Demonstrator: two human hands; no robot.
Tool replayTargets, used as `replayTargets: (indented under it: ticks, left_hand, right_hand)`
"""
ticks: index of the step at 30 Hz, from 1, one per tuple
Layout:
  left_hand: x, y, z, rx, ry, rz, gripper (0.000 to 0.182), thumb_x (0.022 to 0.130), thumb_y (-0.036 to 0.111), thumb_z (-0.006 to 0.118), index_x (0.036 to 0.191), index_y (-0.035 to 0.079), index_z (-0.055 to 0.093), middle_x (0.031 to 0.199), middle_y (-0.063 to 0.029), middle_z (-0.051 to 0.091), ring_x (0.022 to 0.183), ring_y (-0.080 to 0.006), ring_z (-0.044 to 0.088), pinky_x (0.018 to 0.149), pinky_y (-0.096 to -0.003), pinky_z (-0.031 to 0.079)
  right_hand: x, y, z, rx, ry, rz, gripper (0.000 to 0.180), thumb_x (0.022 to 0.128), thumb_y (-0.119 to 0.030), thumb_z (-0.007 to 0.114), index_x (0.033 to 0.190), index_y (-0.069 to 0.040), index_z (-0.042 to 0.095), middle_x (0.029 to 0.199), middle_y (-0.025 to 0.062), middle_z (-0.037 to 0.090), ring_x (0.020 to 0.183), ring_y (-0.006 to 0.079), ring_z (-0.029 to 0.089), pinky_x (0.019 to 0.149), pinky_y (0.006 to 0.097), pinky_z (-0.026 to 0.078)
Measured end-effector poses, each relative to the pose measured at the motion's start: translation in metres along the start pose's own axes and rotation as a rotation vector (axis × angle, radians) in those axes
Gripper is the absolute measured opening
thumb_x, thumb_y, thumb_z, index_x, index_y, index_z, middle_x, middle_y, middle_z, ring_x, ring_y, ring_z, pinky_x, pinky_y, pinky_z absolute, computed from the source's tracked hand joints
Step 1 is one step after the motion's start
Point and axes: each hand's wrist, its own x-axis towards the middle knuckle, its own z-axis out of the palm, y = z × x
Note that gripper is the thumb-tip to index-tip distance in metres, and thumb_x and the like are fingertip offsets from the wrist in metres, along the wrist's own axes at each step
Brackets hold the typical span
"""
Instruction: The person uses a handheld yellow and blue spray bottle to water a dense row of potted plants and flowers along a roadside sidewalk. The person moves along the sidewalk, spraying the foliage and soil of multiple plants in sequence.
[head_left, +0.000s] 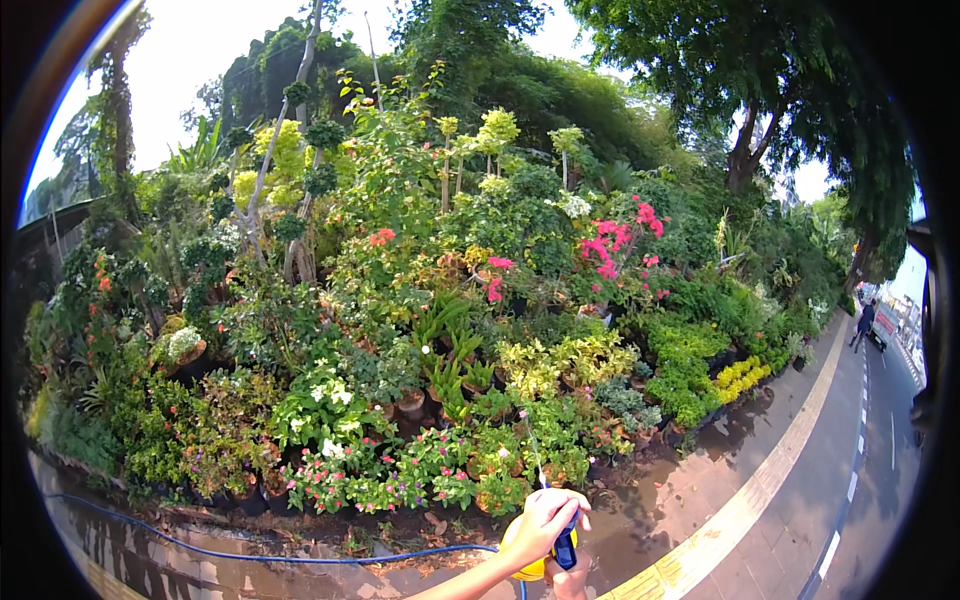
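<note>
A blue and yellow hose spray gun (564, 546) is in both hands at the bottom, right of centre. My left hand (541, 521) reaches in from the lower left and wraps over its top, fingers bent around the front. Below it, my right hand (570, 579) holds the lower part, partly hidden by the gun and the bottom edge of the view. A thin jet of water (534, 442) leaves the tip towards the potted plants. Pink and white flowering plants (450, 469) stand just beyond, low at the bed's front.
A blue hose (300, 559) runs along the wet pavement from the left to the hands. Rows of potted shrubs fill the bank ahead. At right, a pale paving strip (750, 502) borders a road (885, 450), where a person (864, 326) is near a vehicle (883, 328).
</note>
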Motion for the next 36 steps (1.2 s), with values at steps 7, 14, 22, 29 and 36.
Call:
replayTargets:
  ticks: [7, 14, 22, 29, 36]
  left_hand:
    - [0.018, 0.044, 0.033, 0.412, -0.011, 0.239, 0.018, 0.089, 0.019, 0.045, 0.093, 0.01, 0.06, 0.074, 0.0049, 0.064, 0.087, -0.014, 0.054, 0.091, -0.0325, 0.027]
    - [-0.03, 0.008, 0.074, 0.311, 0.05, 0.105, 0.015, 0.089, 0.013, 0.047, 0.084, 0.003, 0.057, 0.075, -0.0058, 0.061, 0.068, -0.0124, 0.061, 0.074, -0.0276, 0.042]
    - [-0.029, 0.045, 0.095, 0.364, 0.058, 0.198, 0.013, 0.087, 0.012, 0.047, 0.093, 0.008, 0.059, 0.084, -0.0002, 0.063, 0.083, -0.0132, 0.058, 0.093, -0.0348, 0.026]
    - [-0.073, 0.032, 0.125, -0.238, 0.092, -0.052, 0.016, 0.091, 0.009, 0.042, 0.095, -0.003, 0.052, 0.084, -0.0076, 0.056, 0.073, -0.0155, 0.062, 0.068, -0.0263, 0.048]
    - [-0.107, 0.019, 0.133, -0.026, 0.105, -0.161, 0.017, 0.091, 0.01, 0.042, 0.091, -0.002, 0.054, 0.075, -0.007, 0.058, 0.071, -0.0139, 0.061, 0.067, -0.0245, 0.047]
  right_hand:
    - [-0.026, 0.016, -0.042, -0.03, -0.006, 0.162, 0.011, 0.067, -0.003, 0.059, 0.061, -0.002, 0.05, 0.05, 0.0002, 0.047, 0.041, 0.0073, 0.045, 0.039, 0.0227, 0.035]
    - [-0.036, -0.006, -0.072, 0.091, -0.052, 0.081, 0.01, 0.063, 0.0, 0.055, 0.056, -0.002, 0.048, 0.046, -0.0006, 0.044, 0.039, 0.0071, 0.042, 0.038, 0.023, 0.033]
    - [-0.078, 0.006, -0.09, -0.06, 0.045, 0.155, 0.012, 0.065, -0.004, 0.059, 0.057, -0.003, 0.05, 0.048, -0.0006, 0.047, 0.041, 0.0069, 0.044, 0.041, 0.0233, 0.036]
    - [-0.089, -0.02, -0.104, -0.001, -0.05, 0.104, 0.005, 0.064, 0.0, 0.056, 0.061, -0.002, 0.052, 0.052, -0.0017, 0.048, 0.042, 0.006, 0.043, 0.041, 0.0219, 0.034]
    - [-0.121, -0.035, -0.1, 0.13, -0.053, 0.09, 0.005, 0.062, 0.001, 0.053, 0.059, 0.0, 0.051, 0.049, -0.0009, 0.044, 0.041, 0.006, 0.042, 0.039, 0.0216, 0.033]
